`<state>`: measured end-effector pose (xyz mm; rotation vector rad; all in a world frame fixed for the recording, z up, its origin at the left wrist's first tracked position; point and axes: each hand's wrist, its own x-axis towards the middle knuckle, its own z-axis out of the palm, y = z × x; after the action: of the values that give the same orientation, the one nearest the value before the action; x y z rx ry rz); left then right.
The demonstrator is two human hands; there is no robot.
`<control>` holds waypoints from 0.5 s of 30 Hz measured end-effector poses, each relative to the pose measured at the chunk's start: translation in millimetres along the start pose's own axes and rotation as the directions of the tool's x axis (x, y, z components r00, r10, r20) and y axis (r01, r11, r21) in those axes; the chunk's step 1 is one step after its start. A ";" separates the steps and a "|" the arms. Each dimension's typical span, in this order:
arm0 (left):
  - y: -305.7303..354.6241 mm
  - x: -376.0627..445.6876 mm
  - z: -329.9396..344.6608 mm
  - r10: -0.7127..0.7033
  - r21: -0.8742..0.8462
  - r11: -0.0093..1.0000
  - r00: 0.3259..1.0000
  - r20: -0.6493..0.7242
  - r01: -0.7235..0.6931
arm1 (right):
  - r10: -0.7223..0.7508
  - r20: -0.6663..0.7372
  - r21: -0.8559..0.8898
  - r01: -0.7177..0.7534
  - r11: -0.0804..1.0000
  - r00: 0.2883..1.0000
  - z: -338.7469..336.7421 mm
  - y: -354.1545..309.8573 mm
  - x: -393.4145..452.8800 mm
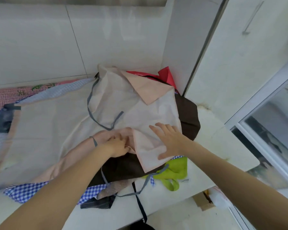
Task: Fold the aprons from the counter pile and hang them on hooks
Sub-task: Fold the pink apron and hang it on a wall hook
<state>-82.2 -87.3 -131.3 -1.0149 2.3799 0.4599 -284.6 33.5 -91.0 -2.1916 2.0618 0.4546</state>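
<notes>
A thin, creased pale-pink apron (60,120) with grey ties lies spread across the counter (223,140) — long axis running from the left edge toward the back corner. The right hand (169,141) presses flat, fingers spread, on its folded flap; the left hand (116,145) pinches bunched fabric. Brown, green, red and blue-checked aprons lie beneath.

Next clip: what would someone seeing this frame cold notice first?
First, the big pale pink apron spread over the counter pile, its grey strap looping across the middle. Both hands work at its near edge: the left hand grips bunched fabric, the right hand presses flat on a folded flap. Colours peek out round it: a lime-green apron at the near right, blue gingham in front, red fabric in the far corner.
</notes>
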 end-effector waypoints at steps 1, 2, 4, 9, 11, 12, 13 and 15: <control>-7.3 5.8 0.8 0.000 -0.003 1.000 1.000 0.010 0.000 | -0.005 -0.054 -0.070 0.001 0.998 0.999 10.9 -1.9 -4.5; -12.6 9.8 3.0 -0.003 0.010 1.000 1.000 0.020 0.002 | -0.005 -0.072 -0.111 -0.003 0.994 0.997 20.8 -4.4 -9.3; -14.6 9.0 6.6 -0.018 0.050 0.999 0.998 0.052 0.015 | -0.017 -0.056 -0.179 0.007 0.984 0.998 42.7 -5.6 -15.6; -8.4 0.0 10.3 -0.034 0.036 0.999 0.999 0.015 0.033 | 0.020 -0.350 -0.205 -0.097 0.974 0.937 58.0 4.3 -18.8; -12.6 0.8 12.6 -0.025 0.005 1.000 1.000 -0.001 0.025 | 0.079 -0.445 -0.076 -0.126 0.989 0.892 48.5 12.1 -12.5; -15.6 0.9 12.3 -0.016 -0.005 1.000 1.000 -0.013 0.016 | 0.126 -0.510 0.054 -0.115 0.992 0.851 39.7 14.9 -8.8; -17.1 0.2 9.6 -0.001 -0.016 1.000 1.000 -0.018 0.001 | 0.207 -0.552 0.234 -0.088 0.968 0.808 25.3 16.6 -5.6; -18.9 -2.0 3.6 0.037 -0.056 0.998 0.999 -0.013 -0.038 | 0.439 -0.528 0.622 -0.021 0.783 0.727 -7.8 20.9 1.9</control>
<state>-65.8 -97.0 -135.2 -1.0023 2.4124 0.5391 -304.0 27.9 -81.4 -1.8136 2.3475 -0.9869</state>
